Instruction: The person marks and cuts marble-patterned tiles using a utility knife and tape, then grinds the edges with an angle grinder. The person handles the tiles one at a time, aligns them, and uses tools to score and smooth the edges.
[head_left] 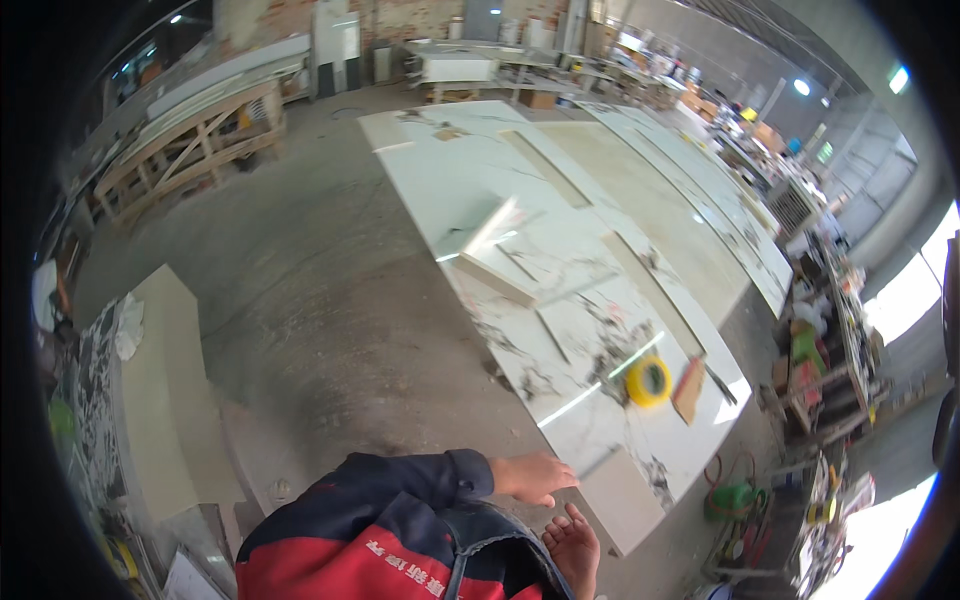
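My left hand reaches out from a dark sleeve with its fingers stretched. Its fingertips are at the edge of a beige rectangular panel; whether they touch it I cannot tell. Just below, my right hand is palm up, fingers apart and loosely bent, with nothing seen in it. The panel lies at the near corner of a large white marble-patterned slab. Farther up the slab are a yellow tape roll, a reddish-brown scrap piece and a thin dark tool.
An angled assembly of pale strips stands on the slab. To the left are a beige panel on a bench and a wooden trestle. Cluttered shelves line the right side. Concrete floor lies between.
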